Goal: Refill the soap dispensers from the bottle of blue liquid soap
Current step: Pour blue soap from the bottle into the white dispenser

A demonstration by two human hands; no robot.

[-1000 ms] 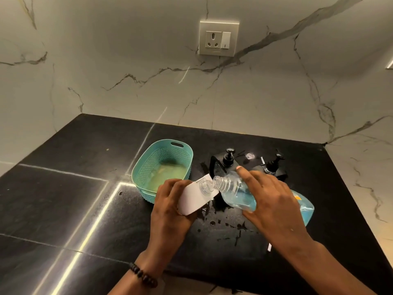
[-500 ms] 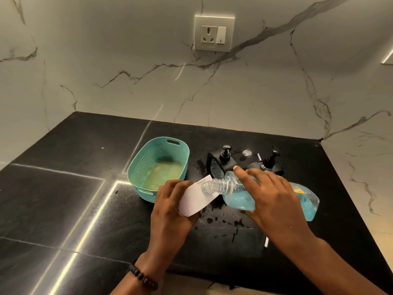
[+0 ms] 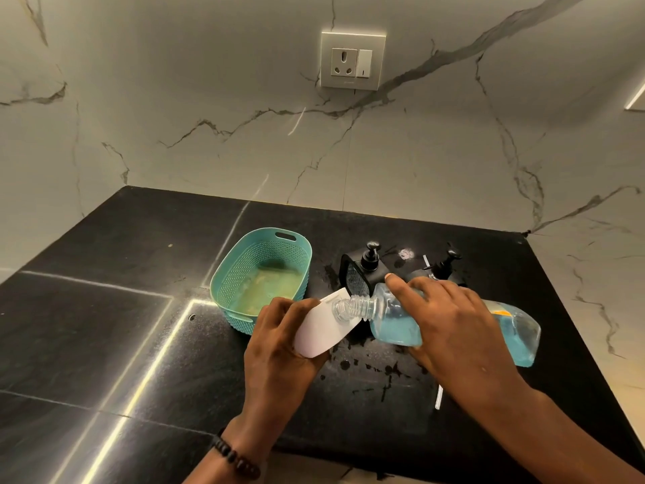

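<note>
No legible txt, brand or nr. is showing anywhere. Faint grey marking is sitting on the white dispenser [image 3: 323, 324] near its top edge, too small to read. An orange patch is showing on the soap bottle [image 3: 453, 326], blurred, no letters readable.

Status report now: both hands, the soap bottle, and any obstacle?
Left hand holds white dispenser. Right hand tips soap bottle, neck at its opening. Nothing blocking.

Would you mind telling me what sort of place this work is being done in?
Probably a home kitchen or bathroom counter: a polished black stone countertop meets a marble-patterned wall with a wall socket, and black pump dispensers stand beside a teal basket.
</note>
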